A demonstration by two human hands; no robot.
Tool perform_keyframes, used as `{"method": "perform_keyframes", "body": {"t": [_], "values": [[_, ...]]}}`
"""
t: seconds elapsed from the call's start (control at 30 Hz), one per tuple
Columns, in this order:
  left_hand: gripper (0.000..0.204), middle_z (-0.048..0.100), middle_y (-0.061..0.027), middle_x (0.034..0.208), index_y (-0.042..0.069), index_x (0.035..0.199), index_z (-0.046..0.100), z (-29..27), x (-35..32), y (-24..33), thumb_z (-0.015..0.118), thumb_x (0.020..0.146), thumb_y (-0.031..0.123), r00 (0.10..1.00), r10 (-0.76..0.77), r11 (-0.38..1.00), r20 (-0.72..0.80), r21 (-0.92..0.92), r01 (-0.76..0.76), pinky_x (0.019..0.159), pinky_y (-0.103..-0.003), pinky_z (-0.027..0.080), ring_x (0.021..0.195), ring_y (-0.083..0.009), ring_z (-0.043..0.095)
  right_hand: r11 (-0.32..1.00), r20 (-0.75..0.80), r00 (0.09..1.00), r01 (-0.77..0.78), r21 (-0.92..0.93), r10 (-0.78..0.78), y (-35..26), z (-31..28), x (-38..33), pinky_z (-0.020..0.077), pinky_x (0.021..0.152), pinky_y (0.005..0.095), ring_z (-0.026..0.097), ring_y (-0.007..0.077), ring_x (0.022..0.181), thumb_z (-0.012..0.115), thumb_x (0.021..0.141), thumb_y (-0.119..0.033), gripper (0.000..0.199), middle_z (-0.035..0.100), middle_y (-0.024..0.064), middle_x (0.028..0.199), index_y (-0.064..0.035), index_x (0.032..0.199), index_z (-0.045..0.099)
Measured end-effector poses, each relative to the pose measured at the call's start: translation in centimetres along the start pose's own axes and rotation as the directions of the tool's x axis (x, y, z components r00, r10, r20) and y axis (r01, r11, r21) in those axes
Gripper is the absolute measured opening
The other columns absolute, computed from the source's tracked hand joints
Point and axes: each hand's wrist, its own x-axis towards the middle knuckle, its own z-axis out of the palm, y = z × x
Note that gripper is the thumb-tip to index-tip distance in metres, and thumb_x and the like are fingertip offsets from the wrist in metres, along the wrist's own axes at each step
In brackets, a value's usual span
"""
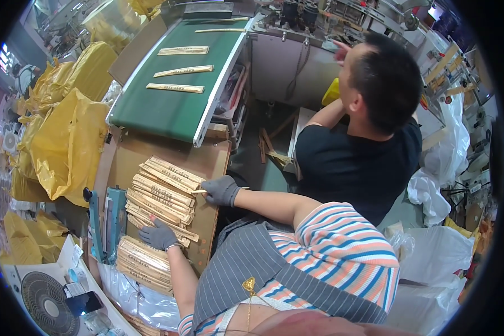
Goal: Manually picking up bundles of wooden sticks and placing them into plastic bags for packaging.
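Slim paper-wrapped packets, much like wrapped chopsticks, lie in an overlapping pile (163, 187) on a brown work board (210, 154). My left hand (158, 234), in a grey glove with bare fingertips, rests with fingers stretched over the pile's near end. A neater stack of the same packets (143, 262) lies just nearer to me. At the pile's right edge, my gloved right hand (221, 191) is closed around a thin pale stick, whose ends poke out on both sides. Whether that stick is wrapped cannot be made out.
A green conveyor belt (176, 115) beyond the board carries several spaced packets. A blue lever device (113, 215) stands left of the pile. Yellow sacks (67, 145) crowd the left; a fan (49, 302) sits near left. A person in black (353, 162) works at the right.
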Motion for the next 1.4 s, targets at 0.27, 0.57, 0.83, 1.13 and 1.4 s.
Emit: {"method": "perform_keyframes", "body": {"t": [0.27,0.57,0.83,1.13,1.4], "values": [[0.07,0.049,-0.0284,0.121,-0.011,0.12,0.046,-0.8,0.2,0.4,0.04,0.091,0.052,0.994,-0.064,0.997,0.091,-0.025,0.067,0.1,-0.045,0.033,0.115,-0.0395,0.045,1.0,-0.02,1.0,0.004,0.0,-0.004,-0.3,-0.3,0.0,0.046,0.048,0.042,0.06,0.0298,0.056,0.056,0.075,-0.026,0.014,0.059,0.0085,0.064,-0.0124,0.078,0.053],[0.069,0.05,-0.0287,0.118,-0.012,0.12,0.046,-0.1,0.0,-0.1,0.039,0.092,0.051,0.999,-0.032,0.999,0.044,-0.013,0.032,0.097,-0.046,0.036,0.111,-0.0404,0.047,1.0,-0.017,1.0,0.005,-0.003,-0.005,-0.4,-0.3,0.0,0.0458,0.048,0.042,0.059,0.03,0.056,0.057,0.074,-0.026,0.015,0.058,0.0088,0.064,-0.0124,0.078,0.053],[0.067,0.051,-0.0293,0.117,-0.011,0.119,0.047,-0.3,0.1,0.2,0.042,0.091,0.05,0.999,-0.024,1.0,0.032,-0.011,0.024,0.096,-0.046,0.037,0.11,-0.0404,0.048,1.0,-0.024,1.0,-0.014,0.022,0.014,-0.4,-0.5,0.2,0.0458,0.049,0.0419,0.059,0.0305,0.057,0.058,0.073,-0.026,0.015,0.058,0.0093,0.064,-0.0125,0.076,0.053],[0.072,0.05,-0.0276,0.121,-0.011,0.122,0.045,-1.3,0.1,0.7,0.038,0.092,0.054,0.991,-0.07,0.998,0.111,0.006,0.07,0.1,-0.044,0.034,0.114,-0.0396,0.046,0.999,0.078,0.996,-0.052,0.009,0.051,-0.7,-1.0,0.2,0.0473,0.052,0.0433,0.061,0.0316,0.061,0.058,0.074,-0.025,0.018,0.062,0.0113,0.069,-0.0087,0.08,0.055],[0.069,0.047,-0.0294,0.121,-0.012,0.122,0.043,-1.0,0.2,0.4,0.039,0.093,0.05,0.993,-0.056,0.998,0.106,-0.033,0.059,0.098,-0.046,0.035,0.113,-0.0404,0.044,0.999,0.015,1.0,-0.024,0.031,0.024,-0.3,-0.6,0.2,0.0461,0.05,0.0432,0.061,0.0306,0.059,0.057,0.075,-0.028,0.017,0.06,0.0091,0.067,-0.0119,0.079,0.053]]}}
